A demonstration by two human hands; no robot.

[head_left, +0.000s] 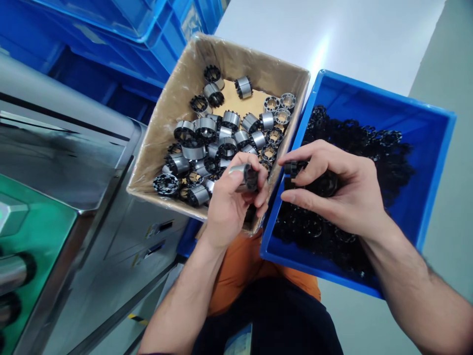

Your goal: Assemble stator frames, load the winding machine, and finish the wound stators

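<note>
Wrapped round a silver metal cylinder with a black toothed end (pixel 248 178) is my left hand (pixel 231 202), held over the near right corner of a plastic-lined cardboard box (pixel 158 128). Between thumb and fingertips my right hand (pixel 336 185) pinches a black plastic ring (pixel 291 168), slightly apart from the cylinder's black end. My right hand is above the left side of a blue bin (pixel 428 158), which holds a heap of similar black rings (pixel 384 162). Many metal cylinders with black ends (pixel 205 129) lie jumbled in the cardboard box. The palm side of my left hand is partly hidden.
Stacked blue crates (pixel 148 54) stand at the back left. Left of the box is a metal machine (pixel 121 236) with a green surface (pixel 40 231) carrying several metal cylinders. A white tabletop (pixel 351 39) extends behind the box and bin.
</note>
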